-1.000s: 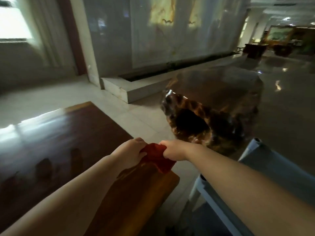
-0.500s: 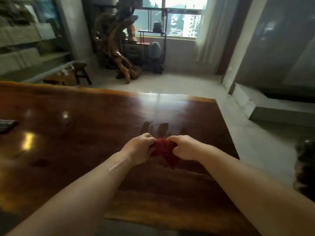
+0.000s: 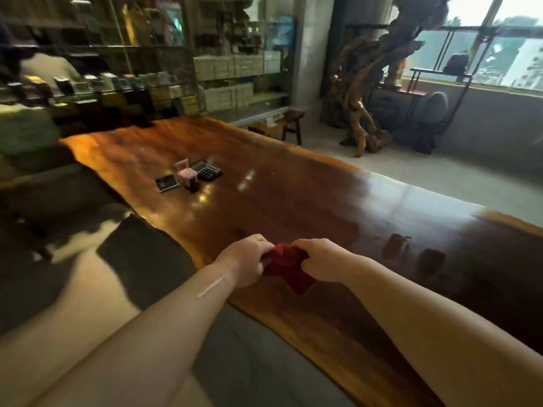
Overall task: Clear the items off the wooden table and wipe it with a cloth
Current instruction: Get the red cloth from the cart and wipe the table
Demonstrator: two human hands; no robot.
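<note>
A long glossy wooden table [image 3: 293,201] runs from the near right to the far left. Above its near edge I hold a small red cloth [image 3: 286,267] bunched between both hands: my left hand [image 3: 245,261] grips its left side and my right hand [image 3: 318,262] grips its right side. A corner of the cloth hangs down below my hands. Far up the table stand a small pink toy chair [image 3: 185,173], a black calculator [image 3: 207,170] behind it and a small dark framed card [image 3: 166,183] to its left.
Shelves with boxes and jars [image 3: 147,71] line the far wall. A small wooden stool [image 3: 291,126] stands off the table's far side. A gnarled root sculpture [image 3: 367,92] and a dark metal stand [image 3: 420,113] sit by the window at the right. Pale floor lies on both sides of the table.
My view has swung left, from the table's right end to its long left stretch, bringing the chair, calculator and card into sight. Both hands have kept hold of the red cloth.
</note>
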